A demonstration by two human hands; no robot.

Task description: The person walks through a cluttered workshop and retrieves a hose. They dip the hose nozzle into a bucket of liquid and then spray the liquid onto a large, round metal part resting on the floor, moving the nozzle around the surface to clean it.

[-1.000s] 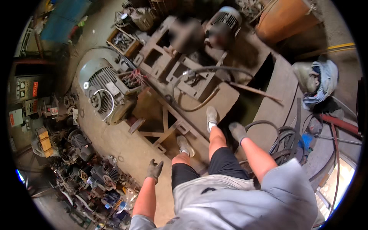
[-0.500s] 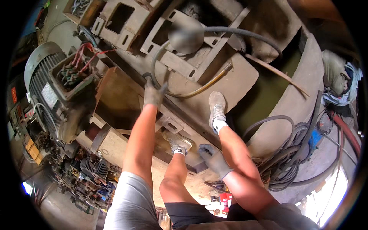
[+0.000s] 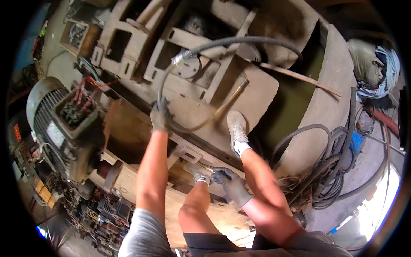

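Note:
My left hand [image 3: 160,118], in a grey glove, is closed around a bent hose [image 3: 161,85] above the machine frame. From the hand, the hose rises to a shiny metal clamp [image 3: 182,57], where a thicker dark hose [image 3: 252,39] arches to the right. On the hand's other side, a yellowish length [image 3: 220,110] curves over a flat plate and ends at an open tip. My right hand [image 3: 231,184], also gloved, has its fingers curled beside my lower shoe. Whatever is in those fingers, if anything, I cannot make out.
A finned electric motor [image 3: 51,111] with exposed red wires stands at left. A wooden strip [image 3: 299,78] crosses a pit of murky liquid [image 3: 295,115]. Coiled black cables [image 3: 334,180] lie at right. My shoe [image 3: 236,126] rests on the plate's edge.
My left hand has moved down and slightly left in the view, holding the hose. My right hand has shifted slightly left. The metal clamp now shows plainly; the whole view has shifted a little.

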